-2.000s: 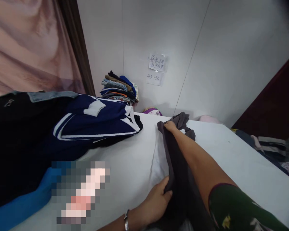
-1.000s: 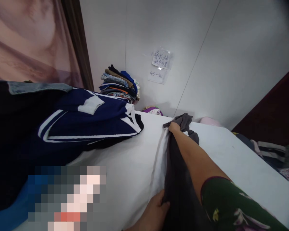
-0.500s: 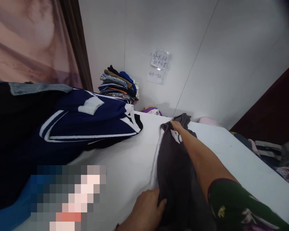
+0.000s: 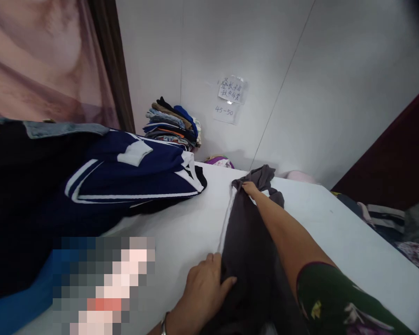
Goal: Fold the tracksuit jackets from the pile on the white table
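A dark grey garment (image 4: 247,242) with a white strip along its left edge lies stretched lengthwise on the white table (image 4: 181,232). At its far end, bunched grey cloth and a bit of white show around my right hand (image 4: 250,188), whose closed fingers pinch the fabric. My left hand (image 4: 206,288) is nearer to me, at the left edge, with the thumb over the cloth and the fingers closed along the border. The garment's near end runs out of view at the bottom.
Left on the table lie a navy jacket (image 4: 136,181) with white stripes and other dark clothes. Behind stand a stack of folded clothes (image 4: 171,123) and a wall with handwritten paper signs (image 4: 230,89). More clothes (image 4: 384,218) lie beyond the right edge. A blurred patch covers the lower left.
My left hand has slid a little forward and left along the garment's edge. My right hand has shifted slightly left and nearer, its fingers still on the far end.
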`<move>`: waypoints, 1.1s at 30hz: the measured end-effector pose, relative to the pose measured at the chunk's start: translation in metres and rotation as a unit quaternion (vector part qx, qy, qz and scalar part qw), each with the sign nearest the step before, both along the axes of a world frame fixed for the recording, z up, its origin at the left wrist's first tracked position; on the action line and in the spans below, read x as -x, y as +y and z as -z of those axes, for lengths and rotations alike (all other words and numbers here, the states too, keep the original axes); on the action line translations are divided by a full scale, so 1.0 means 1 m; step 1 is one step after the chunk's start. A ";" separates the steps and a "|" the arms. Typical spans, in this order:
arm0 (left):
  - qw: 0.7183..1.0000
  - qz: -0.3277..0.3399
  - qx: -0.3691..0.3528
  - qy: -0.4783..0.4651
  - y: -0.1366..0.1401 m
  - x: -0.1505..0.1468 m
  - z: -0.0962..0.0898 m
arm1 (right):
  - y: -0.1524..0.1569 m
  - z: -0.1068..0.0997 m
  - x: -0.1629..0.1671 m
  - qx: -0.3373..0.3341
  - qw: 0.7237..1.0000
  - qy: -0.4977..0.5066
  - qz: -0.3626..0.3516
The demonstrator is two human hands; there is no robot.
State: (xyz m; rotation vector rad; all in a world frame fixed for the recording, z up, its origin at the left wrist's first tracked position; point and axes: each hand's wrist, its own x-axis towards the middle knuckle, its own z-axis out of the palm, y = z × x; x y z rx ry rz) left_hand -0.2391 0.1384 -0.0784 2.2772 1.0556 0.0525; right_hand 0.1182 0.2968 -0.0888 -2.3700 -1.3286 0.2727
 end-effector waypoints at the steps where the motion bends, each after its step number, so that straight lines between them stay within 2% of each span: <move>1: 1.000 -0.002 0.008 0.002 0.001 -0.001 -0.002 | 0.002 0.003 0.000 0.005 1.000 0.002 -0.006; 5: 0.996 0.012 0.091 0.012 0.005 -0.004 -0.001 | 0.008 0.006 0.002 0.014 1.000 -0.007 -0.013; 7: 0.995 0.018 0.099 0.023 0.006 -0.005 0.002 | 0.006 0.001 0.003 -0.002 1.000 -0.021 -0.007; 10: 0.996 0.034 0.080 0.033 0.005 -0.006 0.003 | -0.012 -0.006 0.008 -0.046 0.998 -0.049 -0.015; 13: 0.996 0.049 0.049 0.048 0.003 -0.008 0.001 | -0.044 0.003 0.025 -0.074 0.991 -0.076 -0.081; 16: 0.997 0.056 0.021 0.059 0.002 -0.009 0.001 | -0.075 0.019 0.046 -0.006 0.986 -0.065 -0.153; 18: 0.997 0.056 0.005 0.062 0.002 -0.010 0.001 | -0.088 0.023 0.055 0.023 0.988 -0.036 -0.150; 21: 0.997 0.048 -0.004 0.063 0.003 -0.011 0.000 | -0.105 0.011 0.052 -0.059 0.990 -0.007 -0.128; 23: 0.998 0.032 0.004 0.052 0.003 -0.010 -0.003 | -0.125 -0.002 0.036 -0.128 0.988 0.018 -0.084; 24: 0.999 0.021 0.013 0.041 0.003 -0.009 -0.004 | -0.139 -0.007 0.025 -0.149 0.987 0.043 -0.035; 28: 0.997 -0.019 0.073 -0.020 0.003 0.001 -0.008 | -0.210 -0.015 -0.018 -0.152 0.959 0.145 0.191; 31: 0.992 -0.044 0.096 -0.065 0.001 0.008 0.001 | -0.249 -0.007 -0.033 -0.133 0.938 0.197 0.252; 33: 0.989 -0.058 0.106 -0.088 -0.003 0.009 0.012 | -0.256 0.000 -0.034 -0.125 0.926 0.236 0.267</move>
